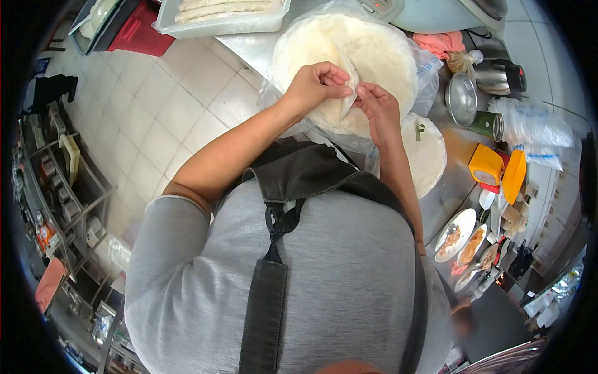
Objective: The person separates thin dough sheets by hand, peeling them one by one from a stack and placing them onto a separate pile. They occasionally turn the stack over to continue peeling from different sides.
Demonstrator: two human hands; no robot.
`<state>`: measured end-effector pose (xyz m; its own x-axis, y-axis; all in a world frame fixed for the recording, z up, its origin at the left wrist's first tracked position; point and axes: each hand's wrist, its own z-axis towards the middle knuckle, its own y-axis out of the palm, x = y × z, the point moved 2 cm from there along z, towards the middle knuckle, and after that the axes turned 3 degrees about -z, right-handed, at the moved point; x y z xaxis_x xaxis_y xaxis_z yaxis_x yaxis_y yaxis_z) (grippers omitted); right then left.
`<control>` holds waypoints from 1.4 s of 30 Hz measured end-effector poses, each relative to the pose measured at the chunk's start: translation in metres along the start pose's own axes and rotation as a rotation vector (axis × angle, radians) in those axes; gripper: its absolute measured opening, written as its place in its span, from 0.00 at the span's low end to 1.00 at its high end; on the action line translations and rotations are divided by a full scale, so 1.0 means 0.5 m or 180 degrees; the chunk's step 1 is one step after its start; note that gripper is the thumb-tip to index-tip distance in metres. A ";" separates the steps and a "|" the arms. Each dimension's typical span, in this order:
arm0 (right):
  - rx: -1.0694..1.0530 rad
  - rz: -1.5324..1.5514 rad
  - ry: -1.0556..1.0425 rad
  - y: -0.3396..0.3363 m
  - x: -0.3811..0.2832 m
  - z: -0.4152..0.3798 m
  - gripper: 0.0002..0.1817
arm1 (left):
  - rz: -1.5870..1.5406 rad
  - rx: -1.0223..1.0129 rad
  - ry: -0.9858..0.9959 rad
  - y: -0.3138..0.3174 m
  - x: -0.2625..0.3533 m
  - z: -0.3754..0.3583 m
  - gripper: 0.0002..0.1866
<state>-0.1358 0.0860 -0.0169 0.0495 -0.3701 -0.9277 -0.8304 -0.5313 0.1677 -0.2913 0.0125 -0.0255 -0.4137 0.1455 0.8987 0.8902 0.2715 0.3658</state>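
From my feed I look down over a grey shirt and dark apron straps at both hands, raised above the steel table (445,193). The left hand (317,84) has its grip pressed together, thumb against fingertips, pinching the upper edge of a thin white round wrapper sheet (347,93) that is lifted and folded up between the two hands. The right hand (379,109) meets it from the other side, its grip also closed on the same sheet, lower down along the fold. The pinched sheet hangs right between the two grips, with the hands almost touching each other.

Directly beneath them lies the large round stack of white wrapper sheets in a clear plastic bag (374,50), from whose near edge the lifted sheet rises; I think it is still joined to the stack there, though the hands hide that edge. A second, smaller white round stack (430,156) lies just beside the right forearm. Further right stand a round steel bowl (461,98), an orange plastic box (486,165) and white plates of food (456,234).
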 end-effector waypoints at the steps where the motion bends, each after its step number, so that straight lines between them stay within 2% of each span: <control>1: -0.0016 -0.0044 -0.0007 -0.001 0.000 0.000 0.10 | 0.0090 0.0024 0.0038 0.003 0.000 0.001 0.15; 6: -0.0084 -0.0545 -0.0103 0.015 -0.010 -0.005 0.08 | 0.0779 0.0105 0.0275 0.013 0.005 0.000 0.11; 9: -0.0166 -0.0671 -0.0330 0.012 -0.012 -0.006 0.07 | 0.0530 -0.0041 -0.0018 -0.001 0.001 0.004 0.10; 11: 0.0258 -0.0408 -0.0390 -0.003 -0.012 -0.006 0.07 | 0.0115 -0.0007 -0.0105 -0.007 0.016 0.002 0.10; 13: 0.0288 -0.0255 -0.0408 -0.003 -0.025 -0.009 0.07 | -0.0052 -0.0019 -0.0083 -0.002 0.024 0.003 0.11; 18: 0.0376 -0.0257 -0.0555 0.031 -0.080 -0.025 0.09 | 0.0243 -0.0229 0.0666 0.050 0.058 -0.006 0.14; 20: 0.0235 -0.1663 -0.0939 0.024 -0.095 -0.021 0.10 | 0.0441 -0.0252 0.0616 0.063 0.078 -0.020 0.14; 22: 0.0323 -0.1360 -0.1006 0.017 -0.114 -0.025 0.10 | 0.0647 -0.0275 0.0576 0.067 0.086 -0.025 0.14; 24: 0.0403 -0.1055 -0.1068 0.007 -0.122 -0.034 0.10 | 0.0006 -0.0148 0.0762 0.059 0.094 -0.028 0.13; 26: 0.0839 -0.0549 -0.0989 -0.009 -0.118 -0.043 0.10 | -0.0199 -0.0124 0.0727 0.056 0.108 -0.038 0.13; 27: 0.0851 -0.0540 -0.1000 -0.009 -0.114 -0.046 0.10 | -0.0416 -0.0078 0.0685 0.052 0.113 -0.041 0.14; 28: 0.0828 -0.0346 -0.1158 -0.005 -0.110 -0.048 0.10 | -0.0324 -0.0129 0.0669 0.040 0.102 -0.038 0.09; 29: 0.0809 -0.0146 -0.1313 0.001 -0.107 -0.052 0.10 | -0.0305 -0.0150 0.0666 0.043 0.099 -0.037 0.09; 32: 0.0639 -0.0056 -0.1564 0.032 -0.102 -0.060 0.06 | 0.0252 0.0023 0.0656 0.063 0.106 -0.035 0.10; 34: 0.0696 -0.0061 -0.1665 0.064 -0.108 -0.063 0.07 | 0.0184 -0.0127 0.0833 0.090 0.127 -0.046 0.21; 36: 0.0739 -0.0333 -0.1928 0.071 -0.109 -0.061 0.16 | 0.0380 -0.0364 0.0902 0.095 0.124 -0.047 0.23; 37: 0.0782 -0.0311 -0.1952 0.069 -0.109 -0.063 0.16 | 0.0546 -0.0561 0.0975 0.100 0.122 -0.049 0.24; 38: 0.0744 -0.0274 -0.1831 0.071 -0.111 -0.066 0.15 | 0.0974 -0.0525 0.1021 0.102 0.124 -0.055 0.23; 40: 0.0744 -0.0219 -0.1729 0.066 -0.113 -0.068 0.14 | 0.1086 -0.0518 0.0909 0.110 0.136 -0.068 0.22; 42: 0.0794 -0.0598 -0.1781 0.053 -0.114 -0.069 0.12 | 0.1192 -0.0501 0.0793 0.109 0.136 -0.068 0.20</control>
<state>-0.1416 0.0666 0.0519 -0.0343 0.2017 -0.9789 -0.9432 -0.3303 -0.0350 -0.2643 0.0051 0.0638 -0.0174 -0.0320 0.9993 0.9954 0.0937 0.0204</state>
